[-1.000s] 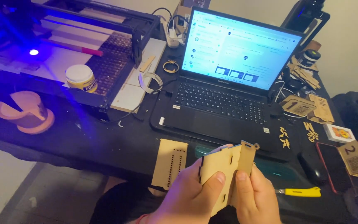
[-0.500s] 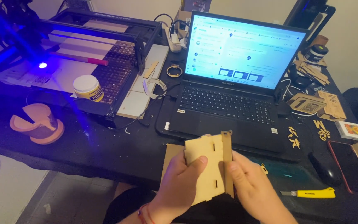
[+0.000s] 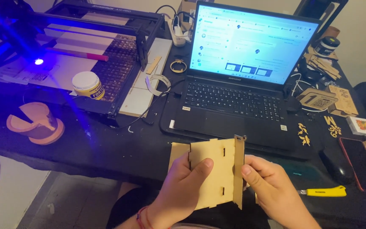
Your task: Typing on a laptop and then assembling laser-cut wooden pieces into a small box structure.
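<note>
Since a half-second ago the pale laser-cut plywood panel assembly point(image 3: 214, 174) has been turned a little, so its broad slotted face now looks up at the camera and the narrow side panel point(image 3: 238, 171) stands on edge along its right side, seen almost end-on.

Both hands are closed on it. The left hand point(image 3: 178, 193) has a narrow grip on the broad face, thumb pressed flat near the upper left slot. The right hand point(image 3: 272, 191) pinches the side panel from the right, thumb against its outer face. The piece sits between the two grips, held up just in front of the near edge of the dark counter point(image 3: 119, 148), below the open black laptop point(image 3: 242, 85).

As far as I can judge, two panels look joined at a right angle (the tabs seem seated, though the joint is partly hidden). Several slots on the broad face are empty, so more pieces appear to be wanting. Another flat plywood piece point(image 3: 176, 150) lies behind it.
</note>
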